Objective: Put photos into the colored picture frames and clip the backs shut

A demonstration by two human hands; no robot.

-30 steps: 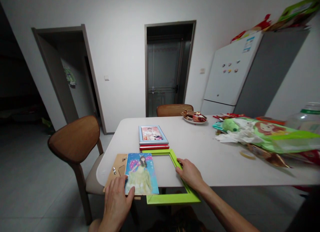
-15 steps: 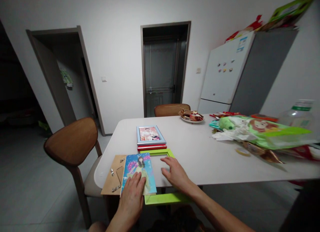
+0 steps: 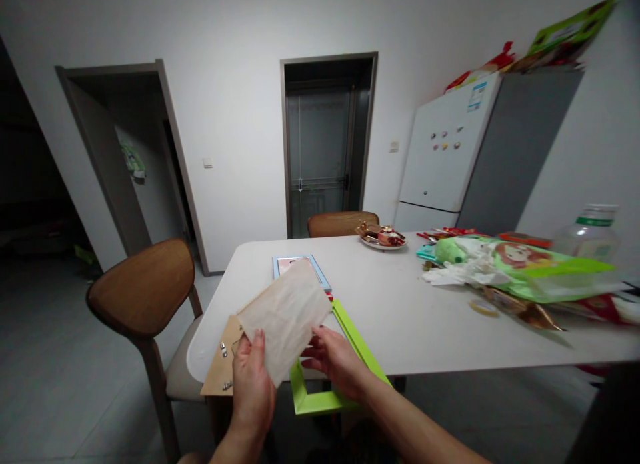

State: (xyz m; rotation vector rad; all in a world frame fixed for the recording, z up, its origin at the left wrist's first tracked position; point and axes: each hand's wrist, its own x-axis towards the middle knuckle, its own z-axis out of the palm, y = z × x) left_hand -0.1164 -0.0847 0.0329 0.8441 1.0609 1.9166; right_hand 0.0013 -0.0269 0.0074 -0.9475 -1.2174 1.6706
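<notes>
A picture sheet (image 3: pixel 290 317) is lifted and tilted above the table, its plain off-white back facing me. My left hand (image 3: pixel 253 377) grips its lower left part, thumb on the near face and fingers behind. My right hand (image 3: pixel 337 361) is at the lower right edge, fingertips curled against it; how far they reach behind is hidden. Beneath lies an empty green photo frame (image 3: pixel 325 403), its near side jutting over the table edge. The brown backing board (image 3: pixel 216 371) with metal clips lies left of it, partly covered by my left hand and the sheet.
A light-blue framed picture (image 3: pixel 320 274) lies behind the sheet, on top of something red. A plate of wrapped items (image 3: pixel 383 245) stands at the far edge. On the right are a green plastic bag (image 3: pixel 550 271), a tape roll (image 3: pixel 483 309) and a clear jar (image 3: pixel 593 234). A wooden chair (image 3: pixel 143 284) stands left.
The picture sheet has been raised and turned over, from its printed side to its blank back. My right hand has moved down and left to its edge. The green frame has shifted and turned slightly.
</notes>
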